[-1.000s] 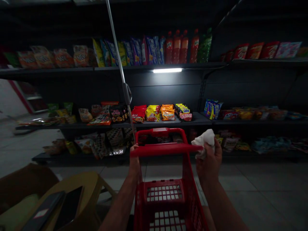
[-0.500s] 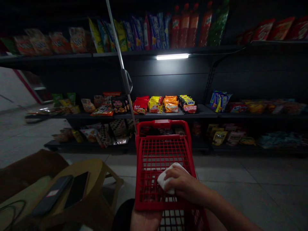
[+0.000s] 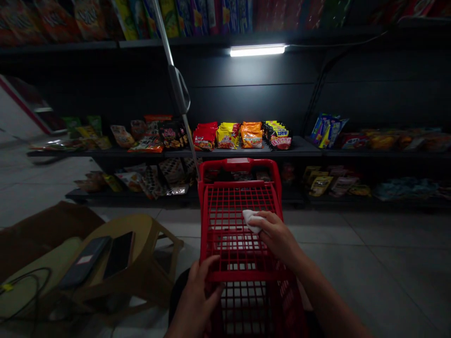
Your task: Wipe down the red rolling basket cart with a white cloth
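A red plastic shopping basket [image 3: 201, 225] with grid walls and a moulded handle stands in front of me. In my right hand [image 3: 278, 232] is a bunched white cloth [image 3: 252, 220], pinched between the fingers over the right half of the basket's grid panel. My left hand [image 3: 199, 288] is at the lower left corner of that panel. Its fingers and thumb are spread around the corner, with a gap between them; whether the fingertips touch the rim I cannot tell.
Beyond the basket, dark shelves [image 3: 299, 149] hold snack packets [image 3: 227, 136] under a lit tube lamp [image 3: 257, 50]. A metal pole [image 3: 164, 28] rises behind the basket's left side. At left, a stool [image 3: 141, 230] carries a phone [image 3: 119, 253] and a dark flat case [image 3: 86, 260], near a cardboard box [image 3: 56, 225].
My right hand has moved the cloth up the panel and slightly right. My left hand has come from beneath the panel's lower edge to its left corner, fingers spreading. The view has tilted down.
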{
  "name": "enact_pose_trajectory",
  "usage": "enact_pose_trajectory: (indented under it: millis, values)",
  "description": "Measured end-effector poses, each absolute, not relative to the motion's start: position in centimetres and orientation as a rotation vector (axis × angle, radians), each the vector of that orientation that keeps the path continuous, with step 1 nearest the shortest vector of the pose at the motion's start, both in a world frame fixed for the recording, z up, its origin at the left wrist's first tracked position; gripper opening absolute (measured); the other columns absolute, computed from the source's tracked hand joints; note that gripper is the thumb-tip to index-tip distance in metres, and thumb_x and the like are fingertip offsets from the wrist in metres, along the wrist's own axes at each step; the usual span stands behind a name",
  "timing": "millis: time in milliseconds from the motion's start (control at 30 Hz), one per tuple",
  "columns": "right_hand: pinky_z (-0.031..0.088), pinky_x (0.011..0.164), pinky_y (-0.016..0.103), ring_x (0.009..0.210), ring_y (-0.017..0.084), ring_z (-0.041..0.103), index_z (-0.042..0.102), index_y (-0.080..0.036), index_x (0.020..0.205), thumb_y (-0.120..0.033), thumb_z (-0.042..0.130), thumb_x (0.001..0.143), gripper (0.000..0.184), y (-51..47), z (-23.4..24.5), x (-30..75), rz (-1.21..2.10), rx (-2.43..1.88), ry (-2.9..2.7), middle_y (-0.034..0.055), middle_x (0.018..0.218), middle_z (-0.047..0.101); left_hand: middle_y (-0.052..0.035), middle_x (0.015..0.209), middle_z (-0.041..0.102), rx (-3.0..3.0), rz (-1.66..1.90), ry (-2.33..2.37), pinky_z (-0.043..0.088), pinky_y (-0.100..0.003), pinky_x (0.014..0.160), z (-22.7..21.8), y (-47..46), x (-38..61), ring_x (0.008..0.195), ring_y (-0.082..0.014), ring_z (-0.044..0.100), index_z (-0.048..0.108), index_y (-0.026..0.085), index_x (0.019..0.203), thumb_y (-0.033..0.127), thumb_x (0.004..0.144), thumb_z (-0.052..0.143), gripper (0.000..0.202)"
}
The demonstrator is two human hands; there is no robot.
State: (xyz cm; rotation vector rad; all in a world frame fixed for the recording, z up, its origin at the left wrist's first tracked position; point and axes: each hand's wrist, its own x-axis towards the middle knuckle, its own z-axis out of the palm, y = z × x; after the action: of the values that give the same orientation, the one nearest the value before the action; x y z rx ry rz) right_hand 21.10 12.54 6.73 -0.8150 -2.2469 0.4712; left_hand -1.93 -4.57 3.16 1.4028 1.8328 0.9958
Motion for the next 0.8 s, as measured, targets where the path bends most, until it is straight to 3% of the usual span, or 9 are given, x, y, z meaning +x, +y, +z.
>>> enact_pose_trajectory:
  millis: [167, 300, 400, 600, 700, 800]
  values:
    - [0.048, 0.101, 0.037, 0.117, 0.017, 0.056, 0.064, -0.030, 0.116, -0.003, 0.050, 0.085, 0.043, 9.3, 8.1, 21.5, 0.478, -0.650, -2.408, 0.0032, 0.124, 0.060, -0.0043, 0.118, 0.058, 1.569, 0.741, 2.000, 0.050, -0.037, 0.092, 4.3, -3.9, -2.0, 0.106, -0.0191, 0.062, 0.055, 0.030, 0.128, 0.007, 0.081, 0.047, 0.053]
    - [0.036, 0.114, 0.052, 0.134, 0.027, 0.044, 0.058, -0.032, 0.129, -0.018, 0.064, 0.083, 0.048, 6.7, 8.8, 22.1, 0.315, -0.638, -2.631, 0.0044, 0.138, 0.054, -0.0047, 0.116, 0.056, 1.690, 0.600, 2.099, 0.051, -0.033, 0.086, 3.9, -4.1, -2.0, 0.102, -0.0188, 0.062, 0.051, 0.031, 0.134, 0.012, 0.086, 0.050, 0.051]
    - [0.037, 0.113, 0.055, 0.138, 0.031, 0.039, 0.051, -0.033, 0.137, -0.022, 0.072, 0.078, 0.064, 5.7, 8.8, 22.4, 0.169, -0.698, -2.720, 0.0050, 0.146, 0.047, -0.0047, 0.111, 0.055, 1.791, 0.578, 2.197, 0.051, -0.034, 0.087, 3.0, -4.2, -1.9, 0.100, -0.0194, 0.061, 0.051, 0.033, 0.136, 0.014, 0.087, 0.054, 0.052]
    - [0.040, 0.111, 0.048, 0.132, 0.027, 0.045, 0.055, -0.036, 0.132, -0.015, 0.066, 0.083, 0.054, 5.2, 7.7, 22.0, 0.084, -0.762, -2.733, 0.0020, 0.140, 0.053, -0.0096, 0.128, 0.051, 2.145, 0.842, 2.408, 0.038, -0.051, 0.106, 2.1, -4.5, -1.1, 0.122, -0.0285, 0.048, 0.060, 0.027, 0.126, 0.014, 0.082, 0.063, 0.046]
    - [0.036, 0.114, 0.049, 0.134, 0.026, 0.042, 0.053, -0.036, 0.134, -0.016, 0.067, 0.084, 0.056, 5.3, 7.0, 22.0, 0.159, -0.757, -2.727, 0.0019, 0.143, 0.051, -0.0035, 0.109, 0.063, 2.308, 0.958, 2.218, 0.031, -0.047, 0.110, 1.9, -4.3, 0.1, 0.109, -0.0215, 0.055, 0.065, 0.028, 0.113, 0.007, 0.085, 0.056, 0.037]
    - [0.037, 0.113, 0.048, 0.133, 0.025, 0.043, 0.053, -0.037, 0.134, -0.020, 0.069, 0.085, 0.054, 5.5, 6.5, 22.2, 0.263, -0.738, -2.718, 0.0013, 0.142, 0.051, 0.0014, 0.100, 0.068, 2.415, 0.988, 1.995, 0.032, -0.039, 0.104, 1.5, -3.5, 1.1, 0.098, -0.0171, 0.058, 0.067, 0.030, 0.108, 0.006, 0.088, 0.052, 0.034]
